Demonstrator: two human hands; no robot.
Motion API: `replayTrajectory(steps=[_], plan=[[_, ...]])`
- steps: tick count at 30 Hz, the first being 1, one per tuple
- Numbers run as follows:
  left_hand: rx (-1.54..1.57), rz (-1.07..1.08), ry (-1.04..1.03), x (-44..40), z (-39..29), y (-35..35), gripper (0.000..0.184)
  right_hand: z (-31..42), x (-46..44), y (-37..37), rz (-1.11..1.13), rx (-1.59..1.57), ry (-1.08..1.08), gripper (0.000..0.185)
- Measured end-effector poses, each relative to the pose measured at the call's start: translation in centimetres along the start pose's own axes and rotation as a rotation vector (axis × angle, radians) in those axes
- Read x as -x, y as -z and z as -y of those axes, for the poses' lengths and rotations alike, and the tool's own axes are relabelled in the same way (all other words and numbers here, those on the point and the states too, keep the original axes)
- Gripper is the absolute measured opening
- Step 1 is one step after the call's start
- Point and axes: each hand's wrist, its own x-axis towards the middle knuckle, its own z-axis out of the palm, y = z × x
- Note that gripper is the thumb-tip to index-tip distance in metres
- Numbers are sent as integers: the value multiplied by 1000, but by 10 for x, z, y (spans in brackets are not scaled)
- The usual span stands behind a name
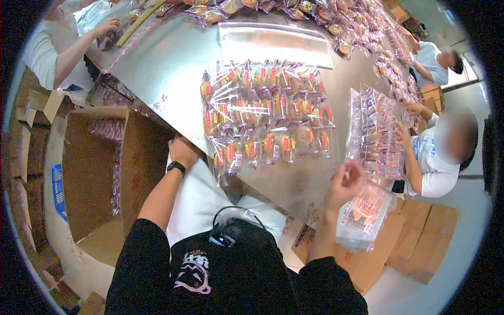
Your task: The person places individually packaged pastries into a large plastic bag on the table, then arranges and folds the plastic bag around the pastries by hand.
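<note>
In front of me on the metal table, several rows of small wrapped cakes [270, 107] lie inside a large clear bag, their purple and clear wrappers showing red labels. My left hand [184, 151], with a dark watch on the wrist, is at the table's near edge, left of the cakes; its fingers are hidden there. To the right of the cakes is my right hand [346, 181], slightly blurred with fingers curled in. Anything between those fingers is too unclear to name. Just below it, a clear printed plastic bag [365, 210] hangs over the table's right edge.
A large open carton [94, 173] with wrapped packs stands at my left. Loose wrapped cakes [341, 26] are heaped along the table's far side. A person at right handles another filled bag [375, 131]. Closed cartons [425, 236] stand lower right; another person works at upper left.
</note>
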Motion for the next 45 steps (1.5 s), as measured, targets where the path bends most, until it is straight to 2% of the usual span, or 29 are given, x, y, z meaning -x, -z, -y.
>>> replayTrajectory(steps=[2, 3, 5, 6, 9, 11, 13, 16, 19, 21, 22, 23, 26, 27, 28, 30, 32, 35, 37, 39, 41, 42, 43, 45], plan=[[-84, -69, -48, -3, 7, -16, 43, 36, -48, -23, 25, -43, 37, 34], [-85, 125, 21, -7, 3, -6, 53, 52, -70, -37, 45, -65, 51, 35], [-71, 76, -35, -11, 14, -26, 54, 78, -115, -74, 229, 15, 113, 40], [-64, 50, -64, -12, 18, -34, 55, 96, -134, -99, 318, 83, 242, 44], [241, 56, -44, -22, 18, -27, 50, 117, -183, -194, 504, 177, 557, 56], [410, 3, -46, -26, 29, -34, 47, 104, -220, -271, 512, 269, 875, 62], [526, -61, -46, -23, 24, -28, 44, 95, -244, -346, 588, 352, 1045, 67], [633, -40, -7, -25, 34, -61, 42, 90, -244, -436, 643, 588, 1073, 69], [1051, -2, 162, -24, 28, -65, 40, 86, -238, -498, 905, 276, 992, 74], [1162, 32, 213, -27, 28, -64, 38, 86, -215, -517, 858, 483, 949, 75], [1161, 50, 212, -28, 29, -64, 37, 93, -199, -522, 833, 587, 928, 75], [1150, 61, 207, -28, 29, -64, 36, 115, -181, -510, 767, 792, 1005, 77], [1073, 72, 152, -37, 30, -64, 32, 115, -200, -529, 897, 730, 726, 86], [1048, 72, 133, -40, 29, -62, 31, 96, -215, -537, 947, 582, 785, 81], [1022, 69, 115, -43, 26, -62, 30, 112, -213, -518, 928, 624, 787, 81], [968, 59, 77, -49, 24, -58, 28, 86, -239, -524, 913, 332, 827, 89], [907, 30, 41, -52, 21, -58, 26, 89, -255, -482, 1171, 38, 642, 94], [819, -21, -14, -52, 17, -58, 23, 131, -274, -385, 1469, -430, 320, 102], [762, -62, -44, -51, 16, -59, 21, 136, -260, -310, 1303, -426, 215, 99], [708, -106, -62, -50, 15, -61, 19, 120, -215, -221, 820, -98, 246, 89], [673, -163, -79, -48, 15, -60, 17, 93, -170, -128, 537, -281, 52, 89], [660, -199, -94, -47, 14, -57, 16, 75, -143, -83, 404, -535, -108, 78], [656, -235, -116, -44, 12, -54, 15, 62, -119, -41, 460, -486, -46, 87], [745, -410, -171, -34, 3, -46, 14, 49, -50, 18, 332, -322, -136, 98]])
